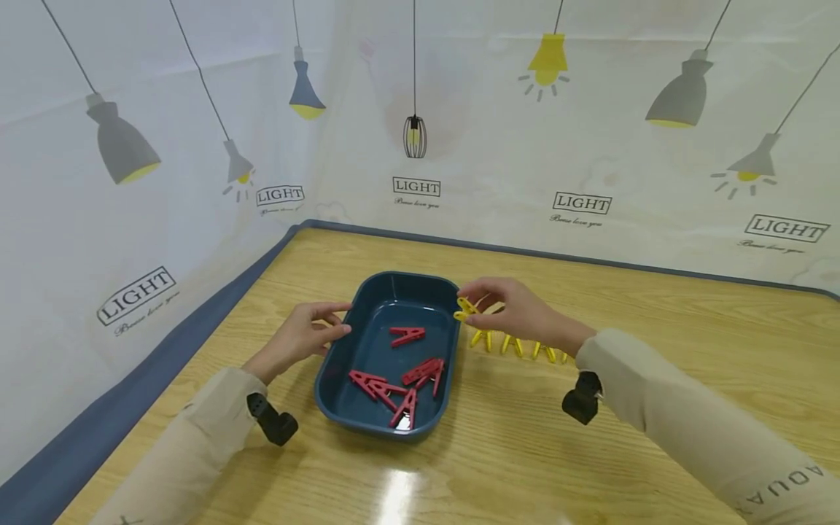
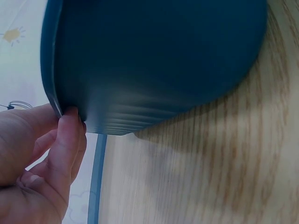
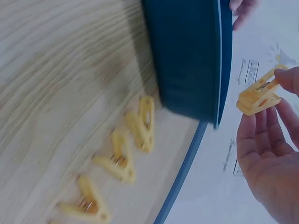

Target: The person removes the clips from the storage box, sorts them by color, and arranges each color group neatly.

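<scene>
A dark blue rectangular tub [image 1: 370,343] sits on the wooden table with several red clothespins [image 1: 407,335] lying loose inside. At its left rim, my left hand [image 1: 298,337] pinches the edge between thumb and fingers; the left wrist view shows the fingertips [image 2: 70,119] against the rim. Just past the right rim, my right hand [image 1: 515,310] holds a yellow clothespin [image 3: 258,95] between thumb and fingers, above table level. Below that hand, several more yellow clothespins [image 1: 512,345] lie in a row on the table, partly hidden by the right hand and wrist.
The wooden table [image 1: 512,452] meets patterned white sheeting [image 1: 492,160] along a dark blue border at the back and left. Black camera mounts [image 1: 582,397] sit on both sleeves.
</scene>
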Demonstrator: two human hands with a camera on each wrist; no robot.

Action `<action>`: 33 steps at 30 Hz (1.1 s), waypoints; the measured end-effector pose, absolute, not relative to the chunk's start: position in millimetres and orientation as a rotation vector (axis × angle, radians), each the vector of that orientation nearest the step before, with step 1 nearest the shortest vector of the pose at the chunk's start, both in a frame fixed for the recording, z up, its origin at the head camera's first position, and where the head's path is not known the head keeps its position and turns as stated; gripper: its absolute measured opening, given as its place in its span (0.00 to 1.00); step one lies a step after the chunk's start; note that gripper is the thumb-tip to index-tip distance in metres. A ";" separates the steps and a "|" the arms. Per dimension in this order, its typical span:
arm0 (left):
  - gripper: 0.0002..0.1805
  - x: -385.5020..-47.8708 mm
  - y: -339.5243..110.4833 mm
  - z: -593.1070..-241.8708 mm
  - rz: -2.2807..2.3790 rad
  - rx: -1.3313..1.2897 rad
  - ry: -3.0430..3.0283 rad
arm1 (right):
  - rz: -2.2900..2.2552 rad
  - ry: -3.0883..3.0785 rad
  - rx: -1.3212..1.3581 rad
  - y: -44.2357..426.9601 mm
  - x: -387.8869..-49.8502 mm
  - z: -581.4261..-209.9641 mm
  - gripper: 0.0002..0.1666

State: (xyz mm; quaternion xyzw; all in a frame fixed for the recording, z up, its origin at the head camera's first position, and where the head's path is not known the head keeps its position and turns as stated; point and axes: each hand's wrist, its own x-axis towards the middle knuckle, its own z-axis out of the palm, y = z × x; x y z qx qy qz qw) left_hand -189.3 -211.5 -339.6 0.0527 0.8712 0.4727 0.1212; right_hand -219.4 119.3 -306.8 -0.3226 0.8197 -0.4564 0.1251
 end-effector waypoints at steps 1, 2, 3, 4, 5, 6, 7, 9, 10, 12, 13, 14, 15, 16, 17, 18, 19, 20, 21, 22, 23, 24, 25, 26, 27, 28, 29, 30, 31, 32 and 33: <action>0.26 -189.7 -211.8 -340.3 1.385 0.158 2.540 | -1.332 2.402 -0.921 125.7 -219.4 -308.0 0.22; 0.26 -190.1 -212.2 -340.9 1.388 0.161 2.538 | -1.327 2.420 -0.902 132.6 -219.6 -309.2 0.23; 0.26 -190.4 -212.6 -341.5 1.390 0.165 2.537 | -1.323 2.437 -0.882 139.5 -219.6 -310.4 0.23; 0.26 -190.7 -212.8 -341.9 1.391 0.167 2.537 | -1.314 2.458 -0.865 146.9 -219.2 -311.3 0.23; 0.26 -190.9 -213.1 -342.3 1.390 0.169 2.538 | -1.301 2.479 -0.846 154.2 -218.9 -312.5 0.23; 0.26 -191.1 -213.2 -342.6 1.391 0.168 2.539 | -1.292 2.497 -0.830 161.6 -218.9 -314.4 0.22; 0.26 -191.3 -213.4 -342.9 1.390 0.165 2.541 | -1.277 2.518 -0.814 168.9 -218.4 -316.1 0.22; 0.26 -191.8 -213.4 -343.4 1.385 0.165 2.546 | -1.255 2.552 -0.787 183.2 -216.8 -320.1 0.22; 0.26 -192.1 -213.3 -343.6 1.384 0.165 2.548 | -1.236 2.575 -0.780 190.1 -215.9 -322.5 0.22; 0.26 -192.6 -213.2 -344.2 1.382 0.165 2.551 | -1.201 2.611 -0.761 203.0 -214.3 -327.9 0.22; 0.26 -192.9 -213.1 -344.5 1.380 0.166 2.552 | -1.175 2.633 -0.753 209.0 -213.1 -330.4 0.22; 0.26 -193.1 -213.1 -344.9 1.381 0.168 2.551 | -1.156 2.650 -0.740 214.6 -212.2 -332.9 0.22; 0.26 -193.4 -213.1 -345.3 1.383 0.168 2.550 | -1.134 2.669 -0.737 219.8 -211.6 -335.4 0.23; 0.26 -193.6 -213.0 -345.7 1.384 0.169 2.550 | -1.112 2.687 -0.729 224.7 -211.0 -337.8 0.22; 0.25 -193.8 -213.0 -346.1 1.385 0.170 2.549 | -1.090 2.702 -0.721 229.2 -210.7 -340.0 0.23; 0.25 -194.0 -213.0 -346.5 1.388 0.170 2.547 | -1.075 2.714 -0.713 233.4 -210.4 -342.0 0.23; 0.25 -193.9 -213.1 -346.6 1.390 0.170 2.548 | -1.062 2.724 -0.706 237.1 -210.3 -343.6 0.23; 0.25 -193.7 -213.2 -346.6 1.390 0.169 2.548 | -1.051 2.734 -0.703 240.5 -210.4 -345.1 0.23; 0.25 -193.4 -213.4 -346.6 1.389 0.168 2.548 | -1.033 2.747 -0.697 243.8 -210.7 -346.6 0.23; 0.25 -193.2 -213.4 -346.6 1.388 0.168 2.550 | -1.019 2.756 -0.688 247.1 -210.7 -347.6 0.23; 0.25 -192.9 -213.6 -346.5 1.386 0.168 2.553 | -1.010 2.763 -0.690 250.2 -211.0 -349.1 0.23; 0.26 -192.7 -213.5 -346.4 1.384 0.170 2.555 | -0.999 2.773 -0.677 253.1 -211.1 -350.4 0.23; 0.26 -192.6 -213.4 -346.3 1.382 0.170 2.556 | -0.991 2.779 -0.663 255.8 -211.1 -351.7 0.23; 0.26 -192.5 -213.2 -346.2 1.380 0.174 2.556 | -0.982 2.786 -0.659 258.6 -211.0 -353.1 0.23; 0.26 -192.5 -213.0 -346.0 1.379 0.175 2.557 | -0.975 2.788 -0.647 261.2 -210.8 -354.7 0.22; 0.25 -192.7 -212.7 -345.9 1.378 0.178 2.558 | -0.967 2.789 -0.643 263.6 -210.7 -356.7 0.22; 0.26 -192.7 -212.5 -345.9 1.376 0.179 2.557 | -0.961 2.785 -0.624 265.6 -210.1 -358.6 0.22; 0.25 -192.9 -212.3 -345.8 1.376 0.179 2.557 | -0.951 2.780 -0.608 267.5 -209.6 -360.5 0.22; 0.25 -192.9 -212.2 -345.7 1.375 0.179 2.558 | -0.944 2.776 -0.602 268.8 -209.1 -362.6 0.22; 0.25 -193.0 -212.1 -345.7 1.374 0.179 2.559 | -0.934 2.772 -0.603 270.1 -208.7 -364.9 0.22; 0.25 -192.9 -212.2 -345.7 1.372 0.177 2.560 | -0.925 2.770 -0.593 270.7 -208.1 -367.0 0.21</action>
